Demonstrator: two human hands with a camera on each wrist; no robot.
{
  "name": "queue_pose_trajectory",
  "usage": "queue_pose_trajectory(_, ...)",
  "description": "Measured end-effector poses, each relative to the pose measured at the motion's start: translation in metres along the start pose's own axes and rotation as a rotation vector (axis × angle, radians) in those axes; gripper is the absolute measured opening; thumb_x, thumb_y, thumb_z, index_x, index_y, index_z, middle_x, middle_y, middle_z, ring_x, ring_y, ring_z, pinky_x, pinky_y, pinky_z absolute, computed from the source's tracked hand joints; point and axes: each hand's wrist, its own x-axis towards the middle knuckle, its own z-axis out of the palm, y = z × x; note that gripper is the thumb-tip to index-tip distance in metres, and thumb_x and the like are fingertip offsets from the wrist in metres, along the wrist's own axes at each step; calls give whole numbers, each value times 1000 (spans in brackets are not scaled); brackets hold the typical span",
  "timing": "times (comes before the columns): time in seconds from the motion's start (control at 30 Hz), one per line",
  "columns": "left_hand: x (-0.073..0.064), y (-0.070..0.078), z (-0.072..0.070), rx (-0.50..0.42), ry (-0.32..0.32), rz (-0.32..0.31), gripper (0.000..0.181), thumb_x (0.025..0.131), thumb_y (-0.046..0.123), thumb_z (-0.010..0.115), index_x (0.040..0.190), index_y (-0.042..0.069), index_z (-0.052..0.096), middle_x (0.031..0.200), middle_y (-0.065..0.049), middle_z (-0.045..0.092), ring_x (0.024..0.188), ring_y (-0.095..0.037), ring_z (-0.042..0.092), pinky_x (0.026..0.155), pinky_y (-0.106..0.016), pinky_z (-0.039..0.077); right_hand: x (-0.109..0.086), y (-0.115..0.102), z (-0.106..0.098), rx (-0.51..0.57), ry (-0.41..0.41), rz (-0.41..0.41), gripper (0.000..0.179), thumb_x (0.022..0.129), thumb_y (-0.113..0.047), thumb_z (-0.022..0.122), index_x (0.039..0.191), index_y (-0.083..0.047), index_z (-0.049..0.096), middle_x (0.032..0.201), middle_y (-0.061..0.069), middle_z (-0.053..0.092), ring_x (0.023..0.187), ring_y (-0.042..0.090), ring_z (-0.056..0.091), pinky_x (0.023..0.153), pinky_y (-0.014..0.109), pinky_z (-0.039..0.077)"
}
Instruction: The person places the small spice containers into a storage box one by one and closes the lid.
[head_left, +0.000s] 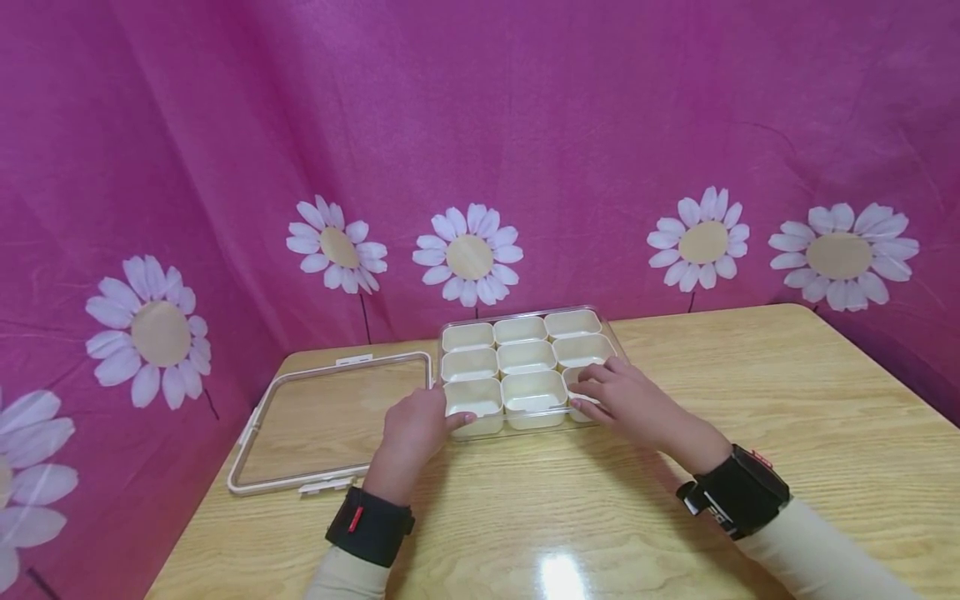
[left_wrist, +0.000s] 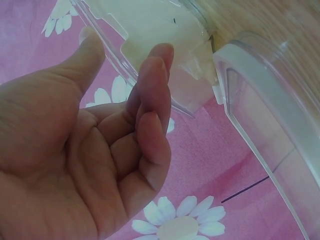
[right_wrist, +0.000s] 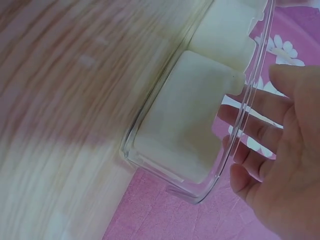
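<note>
A clear box (head_left: 523,315) on the table holds several cream-coloured small bins (head_left: 527,357) in rows. My left hand (head_left: 417,429) is at the box's front left corner, its thumb stretched over the front left bin (head_left: 472,397). In the left wrist view its fingers are bent loosely beside the clear wall, and nothing is seen between them. My right hand (head_left: 628,400) is over the front right bin, its fingers reaching past the box's clear rim (right_wrist: 243,112). That bin (right_wrist: 182,115) is partly hidden by the hand in the head view.
Left of the box lies a clear lid (head_left: 330,421) with a pale frame and side clips (head_left: 327,484). The wooden table (head_left: 757,375) extends to the right and front. A magenta cloth with daisies (head_left: 570,150) hangs behind and to the left.
</note>
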Motion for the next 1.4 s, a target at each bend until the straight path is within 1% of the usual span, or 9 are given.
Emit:
queue_pose_trajectory(0.27, 0, 2, -1, -1, 0, 4, 67, 85, 47, 77, 133, 3, 63, 77, -10, 63, 69, -22, 56, 60, -33, 41, 0, 0, 0, -7, 2, 3, 25, 97, -23, 68, 114, -6, 75, 111, 8, 68, 100, 29, 55, 84, 47, 47)
queue_pose_trajectory(0.47, -1, 0, -1, 24, -5, 8, 69, 87, 50, 75, 134, 2, 62, 79, -11, 63, 70, -22, 56, 60, -34, 43, 1, -4, -5, -26, -13, 51, 28, 98, -27, 68, 116, -6, 74, 106, 9, 66, 97, 28, 56, 80, 47, 47)
queue_pose_trajectory(0.6, -1, -5, -2, 9, -19, 24, 71, 88, 52, 75, 138, 4, 59, 89, -13, 67, 78, -24, 62, 63, -36, 47, 1, -5, -6, -24, -11, 84, 28, 96, -27, 70, 115, -5, 74, 102, 9, 64, 93, 26, 55, 78, 45, 47)
queue_pose_trajectory(0.77, 0, -18, -10, -57, -53, 40, 60, 89, 48, 75, 131, 7, 63, 93, -9, 68, 89, -25, 64, 73, -41, 51, 2, -7, -6, -26, 16, 65, 26, 94, -25, 73, 113, -6, 74, 100, 9, 64, 91, 26, 54, 76, 43, 46)
queue_pose_trajectory(0.8, 0, -22, -13, -75, -60, 39, 56, 90, 48, 74, 128, 7, 65, 92, -9, 68, 89, -25, 64, 75, -42, 51, 3, -8, -6, -27, 26, 56, 26, 94, -24, 74, 113, -7, 74, 100, 9, 64, 91, 26, 54, 76, 43, 45)
queue_pose_trajectory(1.0, -1, -59, -42, -163, -36, 5, 63, 96, 47, 67, 141, 4, 57, 110, -16, 70, 104, -31, 65, 94, -52, 51, 6, -21, -8, -37, 101, -29, 21, 89, -17, 78, 107, -6, 74, 98, 9, 65, 90, 27, 56, 76, 43, 46)
queue_pose_trajectory(1.17, -9, -101, -62, -203, 17, -49, 64, 98, 44, 64, 145, 1, 52, 119, -25, 66, 105, -38, 63, 93, -55, 49, 9, -44, -8, -6, 88, -65, 19, 90, -18, 77, 105, -6, 75, 98, 7, 64, 90, 24, 57, 74, 39, 48)
queue_pose_trajectory(1.27, -17, -127, -70, -245, 5, -120, 69, 100, 42, 61, 148, -4, 44, 135, -32, 55, 120, -47, 55, 101, -59, 45, 12, -61, -6, 115, 36, -83, 19, 93, -18, 74, 106, -5, 74, 100, 6, 63, 92, 20, 57, 78, 37, 50)
queue_pose_trajectory(1.4, -30, -160, -78, -337, -78, -271, 83, 102, 46, 55, 152, -13, 26, 152, -39, 31, 140, -55, 31, 111, -66, 29, 19, -85, -1, 330, -44, -114, 17, 96, -15, 68, 109, -5, 72, 106, 4, 63, 99, 19, 61, 88, 38, 52)
